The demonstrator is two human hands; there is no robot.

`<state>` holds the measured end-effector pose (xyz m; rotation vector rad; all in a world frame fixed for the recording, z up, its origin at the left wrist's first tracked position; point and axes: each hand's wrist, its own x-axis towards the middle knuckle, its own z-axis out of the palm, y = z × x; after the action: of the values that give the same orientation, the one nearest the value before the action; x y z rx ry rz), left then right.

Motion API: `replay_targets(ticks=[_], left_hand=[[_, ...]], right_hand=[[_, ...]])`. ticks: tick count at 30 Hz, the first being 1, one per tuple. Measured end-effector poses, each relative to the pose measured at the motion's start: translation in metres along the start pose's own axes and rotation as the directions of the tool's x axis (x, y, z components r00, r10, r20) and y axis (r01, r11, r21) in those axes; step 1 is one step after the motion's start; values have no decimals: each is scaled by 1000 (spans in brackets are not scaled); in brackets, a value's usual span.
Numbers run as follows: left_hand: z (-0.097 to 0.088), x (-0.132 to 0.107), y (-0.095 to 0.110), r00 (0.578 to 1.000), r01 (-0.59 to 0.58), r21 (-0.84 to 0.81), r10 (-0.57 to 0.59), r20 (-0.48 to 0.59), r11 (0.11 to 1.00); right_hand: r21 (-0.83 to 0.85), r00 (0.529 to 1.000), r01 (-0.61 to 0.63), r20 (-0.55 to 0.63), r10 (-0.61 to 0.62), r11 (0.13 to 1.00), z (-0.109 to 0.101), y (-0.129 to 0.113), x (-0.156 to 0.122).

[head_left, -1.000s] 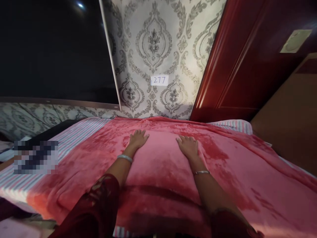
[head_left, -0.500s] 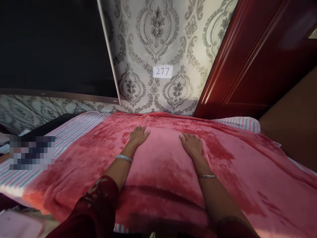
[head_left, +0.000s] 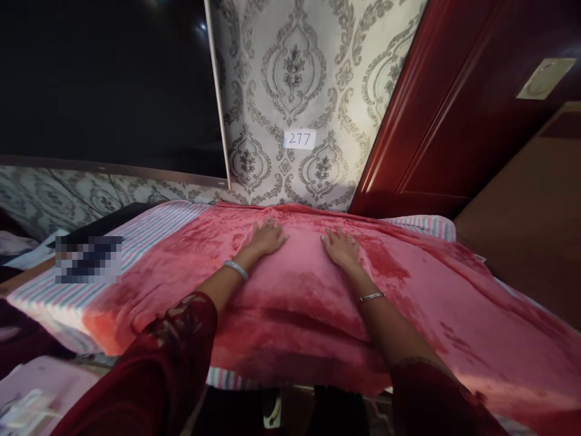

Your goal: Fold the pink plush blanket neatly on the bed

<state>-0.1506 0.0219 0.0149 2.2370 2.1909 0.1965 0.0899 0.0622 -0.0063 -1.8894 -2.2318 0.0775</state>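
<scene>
A pink-red plush blanket is spread over a striped cloth, with folds near its front. My left hand lies flat on the blanket toward the back, fingers apart. To its right, my right hand also rests palm down on the blanket with spread fingers. Between the two hands the blanket surface looks smooth and lighter pink. Neither hand grips anything. A pale bangle is on my left wrist and a thin bracelet on my right.
Behind stands a patterned wall with a paper label reading 277. A large dark screen is at left, a dark red wooden panel at right. A blurred-out patch covers something on the striped cloth. A pink object sits lower left.
The camera view has shifted, showing more of the blanket's front edge. My hands appear slightly closer together and still lie flat on the blanket.
</scene>
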Motion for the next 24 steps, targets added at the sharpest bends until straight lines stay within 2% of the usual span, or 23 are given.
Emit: replay_targets(ticks=[2, 5, 8, 11, 15, 19, 21, 24], left_hand=[[9, -7, 13, 997, -74, -21, 74, 9, 997], [27, -15, 25, 996, -88, -38, 88, 15, 995], [39, -18, 25, 997, -82, -39, 82, -3, 996], [42, -17, 23, 996, -92, -40, 92, -13, 995], [38, -15, 24, 996, -92, -50, 92, -4, 995], [20, -17, 28, 991, -81, -57, 87, 105, 995], [9, -27, 30, 984, -84, -69, 93, 149, 994], [4, -60, 32, 977, -188, -85, 195, 82, 978]], right_hand=[[4, 997, 70, 20, -70, 998, 2, -12, -8], [-11, 991, 118, 59, -117, 993, 14, -24, -22], [-38, 992, 120, 43, -118, 992, 27, -26, -29], [-42, 993, 114, 37, -113, 993, 31, -24, -31], [-34, 993, 114, 37, -113, 993, 26, -25, -29], [-2, 988, 106, 116, -105, 994, 8, -27, -33], [23, 984, 99, 146, -101, 995, 0, -25, -43], [51, 981, 163, 101, -167, 985, -3, -19, -75]])
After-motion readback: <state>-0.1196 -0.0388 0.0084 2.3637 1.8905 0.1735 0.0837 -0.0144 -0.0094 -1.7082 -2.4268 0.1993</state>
